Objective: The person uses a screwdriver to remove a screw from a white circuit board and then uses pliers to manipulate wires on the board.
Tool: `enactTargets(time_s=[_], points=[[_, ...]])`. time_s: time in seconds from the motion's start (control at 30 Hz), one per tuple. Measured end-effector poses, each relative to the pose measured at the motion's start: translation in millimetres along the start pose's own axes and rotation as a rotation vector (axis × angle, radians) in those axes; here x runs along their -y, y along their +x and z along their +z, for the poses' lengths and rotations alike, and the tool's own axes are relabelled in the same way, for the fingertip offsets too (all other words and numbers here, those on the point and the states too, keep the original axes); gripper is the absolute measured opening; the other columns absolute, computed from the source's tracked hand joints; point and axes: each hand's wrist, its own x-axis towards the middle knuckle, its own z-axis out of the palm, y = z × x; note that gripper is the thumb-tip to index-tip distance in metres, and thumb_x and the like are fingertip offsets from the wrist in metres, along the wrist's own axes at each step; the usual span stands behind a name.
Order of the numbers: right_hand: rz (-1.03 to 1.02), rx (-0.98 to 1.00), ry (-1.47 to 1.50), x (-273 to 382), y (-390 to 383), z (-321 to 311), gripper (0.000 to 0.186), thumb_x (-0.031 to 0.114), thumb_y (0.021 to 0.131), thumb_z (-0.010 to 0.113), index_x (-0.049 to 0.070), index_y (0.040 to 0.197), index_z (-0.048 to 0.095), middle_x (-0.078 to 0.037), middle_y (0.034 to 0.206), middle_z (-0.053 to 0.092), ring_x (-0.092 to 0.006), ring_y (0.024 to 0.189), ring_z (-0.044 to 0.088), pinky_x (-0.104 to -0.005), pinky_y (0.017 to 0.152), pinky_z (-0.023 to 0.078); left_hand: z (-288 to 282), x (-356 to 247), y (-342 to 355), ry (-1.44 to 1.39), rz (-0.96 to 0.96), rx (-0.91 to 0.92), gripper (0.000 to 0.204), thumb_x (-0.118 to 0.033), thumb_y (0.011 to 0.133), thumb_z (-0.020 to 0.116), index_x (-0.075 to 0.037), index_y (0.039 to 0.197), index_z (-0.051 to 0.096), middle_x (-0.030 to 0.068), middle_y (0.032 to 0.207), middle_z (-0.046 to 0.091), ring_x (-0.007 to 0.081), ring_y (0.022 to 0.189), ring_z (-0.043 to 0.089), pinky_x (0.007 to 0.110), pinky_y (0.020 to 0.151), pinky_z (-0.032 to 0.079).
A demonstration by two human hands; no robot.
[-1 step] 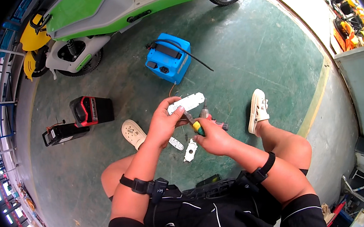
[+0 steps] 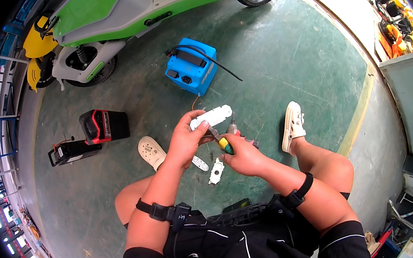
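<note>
My left hand [image 2: 189,136] grips a long white plastic plate [image 2: 215,114]. My right hand [image 2: 239,155] is closed on a yellow-and-green handled tool [image 2: 225,144], whose metal end meets the plate near my left thumb. Behind my right hand lies a red-and-silver tool [image 2: 249,141], mostly hidden. Below the plate, a small white bracket with a hole [image 2: 216,167] and a slim perforated white piece [image 2: 200,165] rest on the green floor.
A blue battery case [image 2: 192,67] with a black cable stands ahead. Two black batteries [image 2: 108,126] [image 2: 73,154], one red-topped, sit left. A green scooter [image 2: 139,12] spans the back. My shoes [image 2: 151,150] [image 2: 291,125] flank my hands. A grey cabinet [image 2: 409,97] stands right.
</note>
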Motion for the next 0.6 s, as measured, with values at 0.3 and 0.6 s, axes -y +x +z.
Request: enactTargets(time_s=[0.3, 0.6], points=[[0.378, 0.252, -0.074, 32.8, -0.1, -24.6, 0.054, 0.026, 0.081, 0.071, -0.002, 0.124, 0.054, -0.023, 0.096, 0.070, -0.0391, 0.090, 0.070, -0.0466, 0.081, 0.053, 2.4, -6.9, -1.7, -0.034, 0.074, 0.019, 0.036, -0.011, 0.101, 0.061, -0.004, 0.134, 0.050, 0.0149, 0.122, 0.065, 0.0265, 0.102, 0.070, 0.042, 0.090, 0.061], [0.216, 0.039, -0.110, -2.5, 4.1, -1.5, 0.042, 0.014, 0.084, 0.060, -0.001, 0.122, 0.054, -0.029, 0.102, 0.068, -0.0450, 0.099, 0.067, -0.0510, 0.085, 0.051, -0.2, -14.4, -1.3, -0.163, 0.025, 0.065, 0.039, -0.022, 0.108, 0.047, -0.002, 0.142, 0.048, 0.0164, 0.126, 0.065, 0.0289, 0.112, 0.067, 0.043, 0.098, 0.056]])
